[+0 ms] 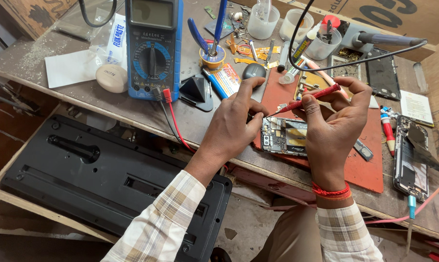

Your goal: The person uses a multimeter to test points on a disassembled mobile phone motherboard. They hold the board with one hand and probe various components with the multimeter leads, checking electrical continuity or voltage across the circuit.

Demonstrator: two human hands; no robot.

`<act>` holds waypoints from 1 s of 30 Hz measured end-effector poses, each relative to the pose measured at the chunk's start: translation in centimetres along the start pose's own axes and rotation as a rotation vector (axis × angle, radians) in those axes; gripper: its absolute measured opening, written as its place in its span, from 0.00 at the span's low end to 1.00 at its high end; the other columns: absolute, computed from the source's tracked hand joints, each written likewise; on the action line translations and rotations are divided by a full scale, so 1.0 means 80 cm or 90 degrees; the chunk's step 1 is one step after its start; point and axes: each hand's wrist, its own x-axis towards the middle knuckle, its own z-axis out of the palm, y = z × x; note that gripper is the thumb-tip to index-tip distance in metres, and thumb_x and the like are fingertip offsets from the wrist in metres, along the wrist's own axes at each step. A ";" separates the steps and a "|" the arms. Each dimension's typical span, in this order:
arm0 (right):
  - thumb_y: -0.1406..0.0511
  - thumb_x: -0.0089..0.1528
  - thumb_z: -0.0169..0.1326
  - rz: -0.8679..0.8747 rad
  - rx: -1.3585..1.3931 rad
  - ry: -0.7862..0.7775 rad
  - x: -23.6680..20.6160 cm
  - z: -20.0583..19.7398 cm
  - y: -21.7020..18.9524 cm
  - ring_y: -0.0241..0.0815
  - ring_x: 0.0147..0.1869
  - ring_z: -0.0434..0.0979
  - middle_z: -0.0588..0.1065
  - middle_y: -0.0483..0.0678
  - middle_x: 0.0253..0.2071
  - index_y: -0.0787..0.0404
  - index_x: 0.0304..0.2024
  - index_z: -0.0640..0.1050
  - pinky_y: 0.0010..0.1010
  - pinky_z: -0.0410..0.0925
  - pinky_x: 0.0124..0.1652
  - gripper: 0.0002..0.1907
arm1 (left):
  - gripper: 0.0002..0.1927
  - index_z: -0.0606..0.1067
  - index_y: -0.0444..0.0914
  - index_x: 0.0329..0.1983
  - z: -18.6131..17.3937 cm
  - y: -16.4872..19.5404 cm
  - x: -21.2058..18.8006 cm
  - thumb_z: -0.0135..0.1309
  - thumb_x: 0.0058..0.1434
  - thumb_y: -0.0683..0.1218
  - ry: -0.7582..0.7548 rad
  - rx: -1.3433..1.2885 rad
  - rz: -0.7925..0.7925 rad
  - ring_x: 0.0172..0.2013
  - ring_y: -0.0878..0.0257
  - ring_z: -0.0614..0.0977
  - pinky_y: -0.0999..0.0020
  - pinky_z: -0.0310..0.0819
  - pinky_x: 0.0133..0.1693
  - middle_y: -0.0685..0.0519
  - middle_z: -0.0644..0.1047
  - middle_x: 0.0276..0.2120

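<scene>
An opened smartphone [283, 137], back cover off and circuit board and battery bare, lies flat on a red work mat [360, 167] near the front edge of the wooden workbench [49, 92]; the left hand [234, 127] rests on the phone's left end, fingers curled and pressing its edge, thumb stretched up toward the top corner; the right hand [332, 128] covers the phone's right end, its fingers pinched shut round a red screwdriver [306, 99], which slants down to the left so its tip meets the phone's upper left corner, just beside the left thumb; a red thread band circles the right wrist; both sleeves are pale plaid. Farther out, a blue multimeter [153, 46] stands behind the left hand, its red and black leads trailing off the bench; blue-handled pliers [207, 34] stand in a solder reel; a second opened phone [412, 157] lies at the right with a cable plugged in; a black flat casing [108, 179] sits on the lower shelf.
</scene>
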 end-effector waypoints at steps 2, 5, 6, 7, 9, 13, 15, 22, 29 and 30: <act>0.77 0.73 0.57 0.005 -0.011 0.003 0.000 0.000 0.000 0.45 0.51 0.85 0.76 0.55 0.50 0.64 0.61 0.60 0.34 0.83 0.50 0.21 | 0.30 0.63 0.33 0.64 0.000 0.001 -0.001 0.57 0.58 0.37 0.003 -0.002 0.009 0.43 0.53 0.87 0.59 0.78 0.46 0.50 0.85 0.35; 0.77 0.73 0.57 0.008 -0.002 0.005 0.000 0.001 -0.001 0.45 0.51 0.85 0.76 0.55 0.50 0.64 0.60 0.60 0.35 0.79 0.50 0.21 | 0.30 0.63 0.33 0.64 -0.001 0.000 0.000 0.57 0.58 0.36 0.004 -0.001 0.009 0.43 0.53 0.87 0.59 0.78 0.46 0.49 0.85 0.35; 0.77 0.73 0.57 0.005 -0.002 0.003 0.000 0.000 -0.001 0.44 0.52 0.85 0.76 0.55 0.50 0.64 0.60 0.60 0.35 0.79 0.51 0.21 | 0.30 0.63 0.33 0.64 0.000 0.000 0.000 0.57 0.58 0.36 0.004 -0.001 0.008 0.43 0.53 0.87 0.59 0.78 0.46 0.49 0.85 0.34; 0.77 0.73 0.57 0.003 -0.002 0.001 0.001 0.000 -0.001 0.44 0.52 0.85 0.77 0.55 0.50 0.64 0.61 0.60 0.35 0.79 0.51 0.21 | 0.30 0.63 0.34 0.64 0.000 0.000 0.000 0.57 0.58 0.36 0.004 -0.004 0.005 0.43 0.53 0.87 0.59 0.79 0.46 0.49 0.85 0.35; 0.77 0.73 0.57 0.004 -0.001 0.003 0.000 0.000 0.000 0.44 0.52 0.85 0.77 0.55 0.50 0.65 0.61 0.60 0.34 0.80 0.51 0.21 | 0.30 0.63 0.34 0.64 0.001 0.000 0.000 0.56 0.58 0.36 0.003 -0.008 0.001 0.42 0.53 0.87 0.59 0.79 0.46 0.49 0.85 0.35; 0.77 0.73 0.56 0.009 0.007 0.008 0.001 0.000 0.001 0.44 0.51 0.85 0.76 0.54 0.49 0.65 0.60 0.60 0.34 0.83 0.51 0.21 | 0.30 0.63 0.34 0.64 0.001 0.000 0.000 0.56 0.59 0.36 0.006 -0.010 0.004 0.42 0.53 0.87 0.59 0.79 0.45 0.49 0.85 0.35; 0.77 0.73 0.56 0.009 0.007 0.008 0.001 0.000 0.001 0.44 0.51 0.85 0.76 0.54 0.49 0.65 0.60 0.60 0.34 0.82 0.51 0.21 | 0.30 0.63 0.34 0.64 0.002 0.000 0.000 0.56 0.59 0.36 0.005 -0.006 0.002 0.42 0.54 0.87 0.59 0.79 0.45 0.49 0.85 0.34; 0.77 0.74 0.56 0.003 0.003 0.017 0.000 -0.001 0.002 0.45 0.51 0.85 0.76 0.55 0.49 0.65 0.61 0.60 0.35 0.79 0.51 0.21 | 0.32 0.62 0.34 0.65 0.000 0.002 -0.001 0.54 0.56 0.35 -0.002 -0.001 0.017 0.41 0.54 0.87 0.58 0.79 0.44 0.49 0.84 0.34; 0.77 0.73 0.56 0.006 0.005 0.011 0.002 -0.002 0.003 0.45 0.52 0.85 0.76 0.55 0.50 0.65 0.61 0.60 0.35 0.79 0.51 0.21 | 0.32 0.62 0.34 0.65 -0.001 0.003 -0.001 0.52 0.56 0.34 -0.004 0.007 0.017 0.40 0.55 0.87 0.59 0.80 0.43 0.50 0.84 0.35; 0.77 0.73 0.56 0.004 0.002 0.010 0.002 -0.002 0.003 0.45 0.52 0.85 0.76 0.55 0.50 0.65 0.61 0.60 0.35 0.79 0.51 0.21 | 0.32 0.62 0.34 0.65 -0.001 0.002 0.000 0.52 0.56 0.34 -0.004 0.006 0.017 0.40 0.55 0.87 0.59 0.80 0.43 0.50 0.84 0.35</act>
